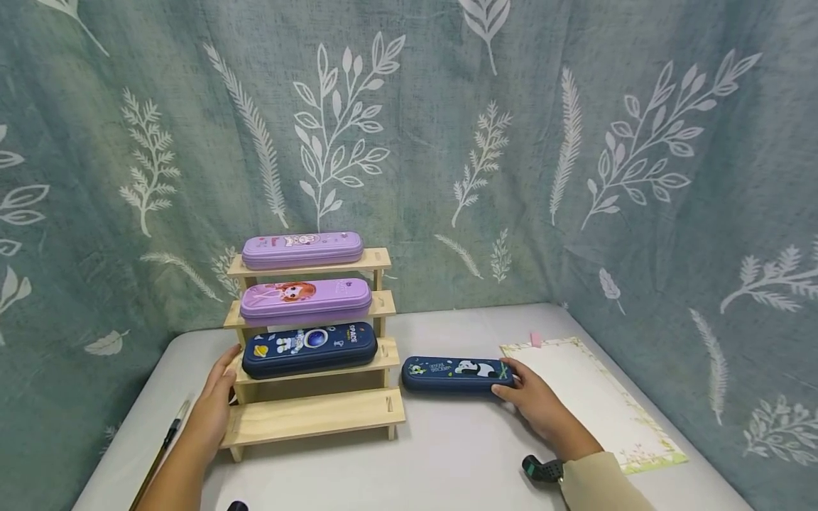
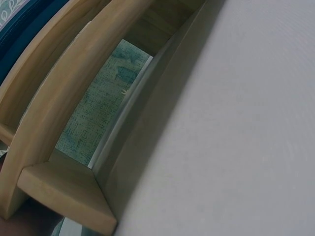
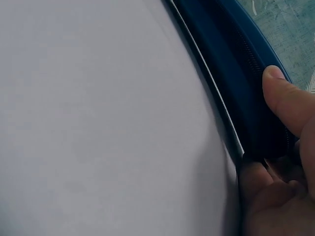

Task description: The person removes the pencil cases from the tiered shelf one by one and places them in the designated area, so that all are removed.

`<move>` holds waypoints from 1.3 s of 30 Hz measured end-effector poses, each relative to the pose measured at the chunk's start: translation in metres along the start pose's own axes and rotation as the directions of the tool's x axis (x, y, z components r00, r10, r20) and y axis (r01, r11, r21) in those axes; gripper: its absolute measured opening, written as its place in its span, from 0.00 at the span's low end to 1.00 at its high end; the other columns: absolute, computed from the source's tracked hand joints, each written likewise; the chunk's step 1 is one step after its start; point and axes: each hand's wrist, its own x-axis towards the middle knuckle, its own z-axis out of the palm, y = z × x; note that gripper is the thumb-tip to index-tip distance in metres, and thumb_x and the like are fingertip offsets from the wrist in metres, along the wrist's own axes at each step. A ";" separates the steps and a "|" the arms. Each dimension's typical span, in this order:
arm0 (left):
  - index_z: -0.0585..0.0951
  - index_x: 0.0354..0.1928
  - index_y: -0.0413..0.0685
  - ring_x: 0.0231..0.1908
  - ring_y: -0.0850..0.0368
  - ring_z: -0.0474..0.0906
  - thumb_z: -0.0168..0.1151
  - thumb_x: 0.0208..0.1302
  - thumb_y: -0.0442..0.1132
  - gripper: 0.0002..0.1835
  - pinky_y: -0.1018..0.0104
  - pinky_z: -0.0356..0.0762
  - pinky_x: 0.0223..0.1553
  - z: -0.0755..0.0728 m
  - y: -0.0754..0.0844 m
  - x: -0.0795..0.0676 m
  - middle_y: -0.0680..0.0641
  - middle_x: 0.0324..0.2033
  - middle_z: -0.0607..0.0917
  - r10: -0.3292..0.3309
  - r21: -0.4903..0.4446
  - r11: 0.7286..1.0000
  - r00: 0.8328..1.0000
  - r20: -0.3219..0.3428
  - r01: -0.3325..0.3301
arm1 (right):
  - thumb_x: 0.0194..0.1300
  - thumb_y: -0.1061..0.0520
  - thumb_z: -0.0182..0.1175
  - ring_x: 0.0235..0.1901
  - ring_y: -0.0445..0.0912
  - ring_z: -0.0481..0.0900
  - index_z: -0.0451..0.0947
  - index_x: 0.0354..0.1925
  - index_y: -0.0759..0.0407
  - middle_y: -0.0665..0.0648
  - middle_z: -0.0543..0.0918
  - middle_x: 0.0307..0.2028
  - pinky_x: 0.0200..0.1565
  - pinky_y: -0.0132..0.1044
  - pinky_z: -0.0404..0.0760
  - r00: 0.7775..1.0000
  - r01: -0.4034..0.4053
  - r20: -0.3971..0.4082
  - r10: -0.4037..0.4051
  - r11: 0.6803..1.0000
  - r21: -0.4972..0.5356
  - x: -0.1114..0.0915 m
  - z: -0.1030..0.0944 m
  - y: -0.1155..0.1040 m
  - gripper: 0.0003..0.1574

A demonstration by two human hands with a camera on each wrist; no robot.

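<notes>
My right hand grips the right end of a navy pencil case with a panda on its lid. In the right wrist view the thumb presses its zippered side, and other fingers curl at the end. A stepped wooden rack stands left of that case, its lowest shelf bare. My left hand rests against the rack's left side, fingers straight; most of it is hidden in the left wrist view. On the upper shelves lie a navy space pencil case, a purple one with a girl and a lilac one.
A sheet of paper with a floral border lies at the right, a pink tab at its top edge. A brush lies left of my left forearm. Patterned green cloth hangs behind the white table.
</notes>
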 end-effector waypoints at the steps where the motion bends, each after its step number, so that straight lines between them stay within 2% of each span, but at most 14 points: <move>1: 0.39 0.85 0.74 0.83 0.38 0.26 0.20 0.85 0.57 0.30 0.25 0.29 0.76 0.000 0.000 0.000 0.51 0.85 0.34 0.005 -0.002 1.000 1.000 0.001 -0.005 | 0.68 0.49 0.73 0.79 0.65 0.58 0.58 0.80 0.53 0.71 0.55 0.80 0.75 0.59 0.62 1.000 0.001 0.000 -0.001 1.000 -0.005 0.001 0.000 0.000 0.52; 4: 0.39 0.85 0.72 0.83 0.38 0.26 0.20 0.85 0.56 0.30 0.26 0.29 0.77 0.000 0.001 -0.001 0.50 0.85 0.34 0.009 -0.002 1.000 1.000 0.005 -0.009 | 0.68 0.49 0.72 0.79 0.65 0.56 0.57 0.81 0.53 0.71 0.54 0.81 0.76 0.59 0.60 1.000 -0.009 -0.003 0.009 1.000 -0.028 0.005 -0.001 -0.001 0.52; 12: 0.38 0.85 0.71 0.83 0.37 0.26 0.19 0.85 0.55 0.31 0.26 0.29 0.77 0.003 -0.001 -0.005 0.49 0.85 0.34 -0.009 0.004 1.000 1.000 0.001 0.009 | 0.70 0.46 0.70 0.80 0.63 0.55 0.54 0.83 0.52 0.68 0.54 0.81 0.78 0.60 0.56 1.000 0.024 0.013 -0.023 0.992 -0.121 0.018 -0.004 -0.003 0.54; 21: 0.39 0.85 0.74 0.83 0.37 0.27 0.19 0.85 0.57 0.30 0.25 0.30 0.76 0.001 0.000 -0.004 0.49 0.85 0.35 -0.010 0.018 1.000 1.000 -0.005 0.010 | 0.71 0.42 0.68 0.80 0.65 0.53 0.52 0.84 0.50 0.68 0.58 0.80 0.79 0.62 0.53 1.000 0.017 -0.004 -0.018 0.969 -0.247 0.035 0.000 -0.011 0.54; 36: 0.40 0.85 0.73 0.83 0.36 0.30 0.21 0.85 0.56 0.30 0.26 0.31 0.77 0.001 0.001 -0.002 0.48 0.85 0.37 0.019 0.009 1.000 1.000 -0.005 -0.019 | 0.72 0.46 0.68 0.81 0.66 0.51 0.52 0.84 0.52 0.69 0.57 0.80 0.79 0.64 0.50 0.999 0.026 -0.017 -0.032 0.964 -0.266 0.058 -0.001 -0.013 0.54; 39: 0.40 0.85 0.73 0.83 0.36 0.30 0.21 0.85 0.56 0.30 0.26 0.31 0.77 -0.001 0.000 -0.001 0.48 0.85 0.37 0.024 0.014 1.000 1.000 -0.010 -0.024 | 0.73 0.48 0.68 0.81 0.65 0.50 0.52 0.84 0.53 0.68 0.56 0.81 0.79 0.62 0.50 0.999 0.038 -0.018 -0.044 0.971 -0.235 0.061 0.000 -0.013 0.53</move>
